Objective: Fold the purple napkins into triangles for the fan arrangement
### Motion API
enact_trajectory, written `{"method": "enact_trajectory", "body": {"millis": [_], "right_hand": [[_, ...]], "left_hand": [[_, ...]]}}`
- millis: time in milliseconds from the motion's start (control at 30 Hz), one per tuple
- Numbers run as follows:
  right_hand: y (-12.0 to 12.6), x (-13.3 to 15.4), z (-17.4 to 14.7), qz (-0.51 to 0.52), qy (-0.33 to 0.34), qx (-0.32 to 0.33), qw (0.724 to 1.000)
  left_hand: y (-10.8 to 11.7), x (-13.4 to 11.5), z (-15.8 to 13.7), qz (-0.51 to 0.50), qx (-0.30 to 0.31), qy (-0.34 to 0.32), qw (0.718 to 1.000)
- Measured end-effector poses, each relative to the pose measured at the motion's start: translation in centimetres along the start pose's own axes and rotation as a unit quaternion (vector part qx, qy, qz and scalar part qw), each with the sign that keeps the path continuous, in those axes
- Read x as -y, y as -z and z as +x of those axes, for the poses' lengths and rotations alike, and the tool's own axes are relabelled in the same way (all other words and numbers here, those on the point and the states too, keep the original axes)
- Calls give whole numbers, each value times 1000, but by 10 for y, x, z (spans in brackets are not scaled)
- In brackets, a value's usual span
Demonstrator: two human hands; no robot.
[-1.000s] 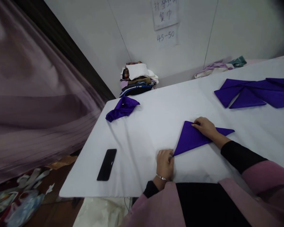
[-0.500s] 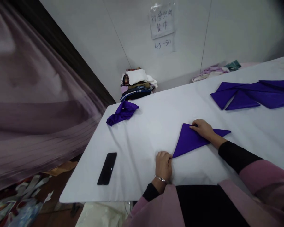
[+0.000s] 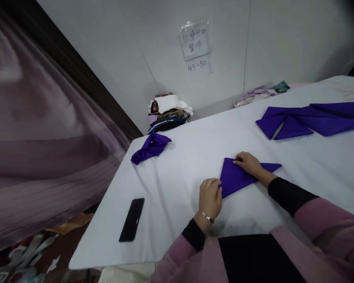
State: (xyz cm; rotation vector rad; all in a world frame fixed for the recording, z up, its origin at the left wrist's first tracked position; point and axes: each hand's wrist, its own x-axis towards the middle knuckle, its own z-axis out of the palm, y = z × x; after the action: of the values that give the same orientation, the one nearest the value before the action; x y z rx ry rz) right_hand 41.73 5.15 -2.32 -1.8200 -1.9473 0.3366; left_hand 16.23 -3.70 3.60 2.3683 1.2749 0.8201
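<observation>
A purple cloth napkin (image 3: 234, 179), folded into a flat triangle, lies on the white-covered table in front of me. My left hand (image 3: 211, 198), with a bracelet at the wrist, has its fingers closed at the napkin's left edge and hides the lower left corner. At the upper edge, the thumb and fingers of my right hand (image 3: 247, 163) pinch the cloth. Its palm covers part of the middle, and a pointed end sticks out to the right beyond the wrist. Further right lie several folded purple napkins (image 3: 327, 118) that overlap.
A crumpled purple cloth (image 3: 152, 147) lies near the table's left corner. Closer to me is a black phone (image 3: 131, 220). Behind the table's far edge stands a stack of folded fabrics (image 3: 168, 114). A curtain (image 3: 47, 157) hangs at the left, and a handwritten sign (image 3: 195, 41) is on the wall.
My left hand has moved up along the napkin's left edge from the lower left corner. My right hand stays at the upper edge. The whole view has shifted slightly.
</observation>
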Motion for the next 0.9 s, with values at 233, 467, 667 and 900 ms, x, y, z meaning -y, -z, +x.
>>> {"method": "enact_trajectory", "body": {"millis": [233, 467, 667, 900], "right_hand": [[4, 10, 1, -11, -11, -8, 1000], [6, 16, 3, 6, -18, -18, 1000], [34, -17, -24, 35, -20, -37, 998], [90, -88, -73, 213, -130, 10, 968]], "left_hand": [[-59, -22, 86, 134, 163, -40, 977], [-96, -1, 91, 211, 185, -14, 960], [-96, 1, 89, 232, 181, -21, 955], [-98, 1, 89, 239, 171, -25, 956]]}}
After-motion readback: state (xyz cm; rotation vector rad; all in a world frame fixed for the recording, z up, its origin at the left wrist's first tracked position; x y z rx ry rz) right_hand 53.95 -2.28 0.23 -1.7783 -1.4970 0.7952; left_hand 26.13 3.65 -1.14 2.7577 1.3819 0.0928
